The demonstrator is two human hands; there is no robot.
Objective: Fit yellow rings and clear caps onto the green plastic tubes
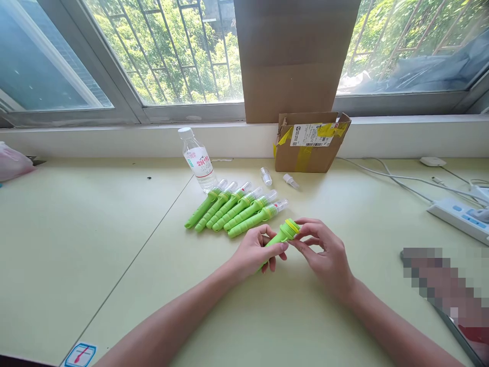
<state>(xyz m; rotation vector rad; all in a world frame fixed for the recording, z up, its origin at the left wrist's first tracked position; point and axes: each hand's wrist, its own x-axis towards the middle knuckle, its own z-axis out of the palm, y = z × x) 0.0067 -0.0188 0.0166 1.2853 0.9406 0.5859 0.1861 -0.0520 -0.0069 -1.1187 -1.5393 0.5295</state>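
My left hand [252, 252] is closed around a light green tapered handle [283, 233], which slants up to the right above the table. Its wide end carries a yellow ring [292, 226], and no clear tip shows on it. The fingertips of my right hand [328, 255] pinch that wide end at the ring. Just beyond my hands lie several similar green handles [239, 211] in a slanted row, each with a clear ribbed tip pointing away. Farther back, two loose clear-and-white tips, one on the left [266, 176] and one on the right [291, 181], rest on the table.
A water bottle [198, 160] stands behind the row. By the wall sits an open cardboard box [305, 148]. On the right are a power strip [458, 216] with cables and a pixelated flat device [446, 295]. A pink-white bag [13, 162] lies far left.
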